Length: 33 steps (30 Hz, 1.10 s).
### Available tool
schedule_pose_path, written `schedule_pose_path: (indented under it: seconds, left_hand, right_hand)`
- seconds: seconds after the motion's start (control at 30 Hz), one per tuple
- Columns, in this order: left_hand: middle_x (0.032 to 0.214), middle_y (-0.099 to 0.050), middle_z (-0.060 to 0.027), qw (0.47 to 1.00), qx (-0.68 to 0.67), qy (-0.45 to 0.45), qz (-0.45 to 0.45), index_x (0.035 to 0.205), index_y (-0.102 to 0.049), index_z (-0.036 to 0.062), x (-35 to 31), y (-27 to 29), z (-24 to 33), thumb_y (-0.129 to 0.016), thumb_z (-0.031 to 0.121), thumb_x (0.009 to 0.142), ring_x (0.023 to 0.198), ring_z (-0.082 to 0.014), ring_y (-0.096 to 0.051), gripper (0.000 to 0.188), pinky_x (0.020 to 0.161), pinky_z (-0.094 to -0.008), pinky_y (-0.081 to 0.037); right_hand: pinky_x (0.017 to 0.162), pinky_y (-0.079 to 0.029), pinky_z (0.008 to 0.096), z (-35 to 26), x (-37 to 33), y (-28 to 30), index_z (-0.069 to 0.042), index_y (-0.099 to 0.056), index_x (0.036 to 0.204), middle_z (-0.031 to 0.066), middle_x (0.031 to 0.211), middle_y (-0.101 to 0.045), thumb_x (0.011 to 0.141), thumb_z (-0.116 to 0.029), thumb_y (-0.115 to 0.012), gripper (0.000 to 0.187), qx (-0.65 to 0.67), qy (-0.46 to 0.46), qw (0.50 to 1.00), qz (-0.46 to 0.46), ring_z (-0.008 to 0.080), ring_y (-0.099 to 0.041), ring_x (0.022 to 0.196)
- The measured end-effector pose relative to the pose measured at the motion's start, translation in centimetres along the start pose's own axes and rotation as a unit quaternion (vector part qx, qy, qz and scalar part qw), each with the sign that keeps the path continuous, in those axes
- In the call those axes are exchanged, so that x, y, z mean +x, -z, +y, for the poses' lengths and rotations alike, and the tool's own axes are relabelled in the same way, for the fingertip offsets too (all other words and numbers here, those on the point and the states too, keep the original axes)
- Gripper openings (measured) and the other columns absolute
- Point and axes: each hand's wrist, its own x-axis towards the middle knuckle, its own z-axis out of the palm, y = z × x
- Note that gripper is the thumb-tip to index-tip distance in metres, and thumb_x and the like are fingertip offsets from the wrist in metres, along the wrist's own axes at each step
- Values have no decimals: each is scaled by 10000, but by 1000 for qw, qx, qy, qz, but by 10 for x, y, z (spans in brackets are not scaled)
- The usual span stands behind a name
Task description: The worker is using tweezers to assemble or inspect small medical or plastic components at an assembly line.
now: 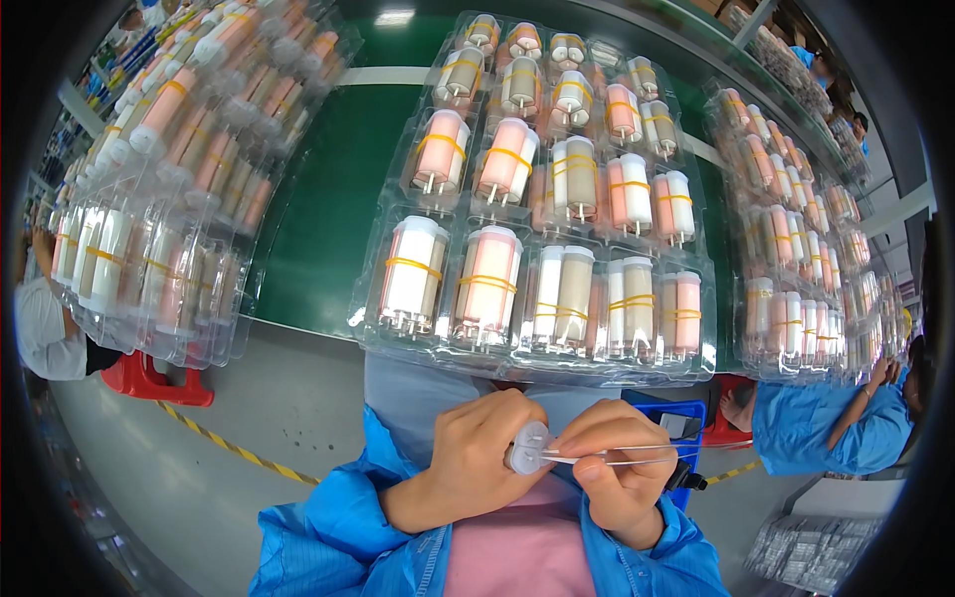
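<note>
Close to my chest, my left hand (472, 456) is closed round a small part with a round, translucent whitish end (527, 448); the rest of that part is hidden in my fingers. Thin metal tweezers (562, 459) are pinched in my right hand (619, 468). Their tips meet the round end, and their legs stick out past my right fingers. Just beyond my hands stands a stack of clear plastic trays (448, 346). Its pockets hold bundles of pink, white and grey cylinders (487, 284), tied with yellow rubber bands, with thin pins at their lower ends.
More loaded clear trays stand at left (179, 338) and right (796, 368) on the green tabletop (308, 239). A blue bin (701, 423) and a red stool (164, 383) are below the table edge. A co-worker in blue (831, 423) sits at right; another person in white (45, 328) is at left.
</note>
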Motion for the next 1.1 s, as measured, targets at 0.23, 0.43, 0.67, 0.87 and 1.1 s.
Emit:
schedule_pose_path:
  seconds: [0.23, 0.43, 0.67, 0.87, 1.1]
  left_hand:
    - [664, -547, -79, 1000, -18, 13, -1, 769, -557, 57, 0, 0, 2, -752, 66, 645, 549, -267, -559, 231, 475, -339, -427]
    - [667, -552, -80, 1000, -8, 9, -4, 766, -557, 58, 0, 0, 2, -765, 77, 636, 558, -267, -568, 247, 482, -342, -433]
    - [671, -570, -83, 1000, -12, 3, -17, 762, -560, 51, 0, 0, 3, -789, 103, 632, 565, -263, -580, 269, 488, -339, -443]
    - [671, -572, -83, 1000, -9, -2, -13, 758, -560, 50, -1, -1, 3, -784, 102, 636, 565, -262, -582, 261, 489, -339, -449]
    - [670, -572, -82, 1000, -5, -2, -13, 757, -559, 49, -2, -2, 2, -776, 93, 634, 565, -265, -582, 254, 488, -341, -451]
  right_hand:
    - [581, -489, 290, 2, 1, -3, 23, -665, 824, 124, 785, -674, 745, -37, -716, 112, -16, 22, 999, -21, 215, -619, 657]
    - [586, -490, 294, 3, 1, -1, 22, -664, 829, 127, 798, -673, 750, -32, -712, 108, -23, 28, 999, -23, 219, -622, 667]
    - [605, -488, 295, 10, 1, -1, 25, -658, 874, 138, 812, -669, 764, -13, -695, 122, -6, 39, 999, 6, 219, -621, 684]
    - [606, -486, 301, 9, 2, -2, 19, -658, 866, 123, 801, -668, 759, -2, -693, 114, -23, 45, 999, 2, 217, -617, 683]
    - [597, -483, 295, 9, 2, -3, 13, -656, 855, 114, 785, -668, 758, -4, -693, 106, -37, 44, 998, 8, 213, -619, 674]
